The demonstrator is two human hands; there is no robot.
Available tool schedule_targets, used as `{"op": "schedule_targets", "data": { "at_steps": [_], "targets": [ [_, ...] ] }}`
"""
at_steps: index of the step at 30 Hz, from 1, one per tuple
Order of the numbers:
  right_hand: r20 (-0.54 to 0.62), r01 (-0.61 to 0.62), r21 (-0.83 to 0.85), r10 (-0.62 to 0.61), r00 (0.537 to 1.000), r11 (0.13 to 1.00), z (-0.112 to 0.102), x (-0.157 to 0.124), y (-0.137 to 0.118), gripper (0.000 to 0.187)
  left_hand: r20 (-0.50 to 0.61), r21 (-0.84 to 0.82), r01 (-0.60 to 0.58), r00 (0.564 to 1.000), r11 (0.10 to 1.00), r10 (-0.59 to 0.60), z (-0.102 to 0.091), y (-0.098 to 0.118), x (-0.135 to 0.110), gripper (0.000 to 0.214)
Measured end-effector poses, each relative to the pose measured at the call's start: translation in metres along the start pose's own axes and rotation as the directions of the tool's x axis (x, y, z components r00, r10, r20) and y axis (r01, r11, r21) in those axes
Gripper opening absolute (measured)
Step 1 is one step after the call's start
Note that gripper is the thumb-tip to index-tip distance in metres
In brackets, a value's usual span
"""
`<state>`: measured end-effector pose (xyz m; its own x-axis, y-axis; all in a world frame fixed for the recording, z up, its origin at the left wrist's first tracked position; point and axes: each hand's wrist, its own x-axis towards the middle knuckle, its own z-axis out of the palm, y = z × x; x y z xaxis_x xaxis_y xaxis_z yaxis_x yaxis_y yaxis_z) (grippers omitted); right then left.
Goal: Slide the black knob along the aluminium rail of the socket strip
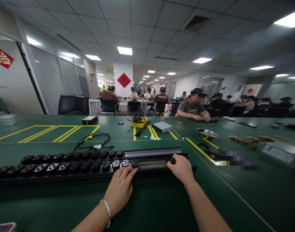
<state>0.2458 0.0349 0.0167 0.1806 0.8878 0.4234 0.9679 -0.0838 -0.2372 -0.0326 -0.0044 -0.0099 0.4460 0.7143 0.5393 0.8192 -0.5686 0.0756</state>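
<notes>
so left hand (120, 190) flat-open on power strip (65, 166), right hand (182, 168) curled round black knob (172, 160); prob turning it, needs strip steady.

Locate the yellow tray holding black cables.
In the head view the yellow tray sits centre-far on the green table, just left of a grey box, beyond the long black power strip.

You have one view only, from the camera on your head. It faces forward across the green surface (147, 206) rather than steeply down. Your left hand (119, 190) and right hand (182, 169) sit close at the lower edge, and the ceiling (147, 25) fills the upper half.
</notes>
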Motion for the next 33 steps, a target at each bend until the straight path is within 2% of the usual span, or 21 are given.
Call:
{"op": "schedule_targets", "data": {
  "at_steps": [25,33],
  "targets": [
    [0.041,-0.044,0.014,0.044,0.998,0.999,-0.0045,0.0006,-0.0026,0.018,0.022,-0.014,0.005,1.000,1.000,-0.005,-0.0001,-0.0004,-0.0003,0.052],
    [0.054,-0.072,0.015,0.071,0.996,0.997,-0.0053,0.0012,-0.0037,0.022,-0.017,0.010,-0.009,1.000,1.000,0.009,-0.0001,-0.0007,-0.0002,0.053]
  ]
}}
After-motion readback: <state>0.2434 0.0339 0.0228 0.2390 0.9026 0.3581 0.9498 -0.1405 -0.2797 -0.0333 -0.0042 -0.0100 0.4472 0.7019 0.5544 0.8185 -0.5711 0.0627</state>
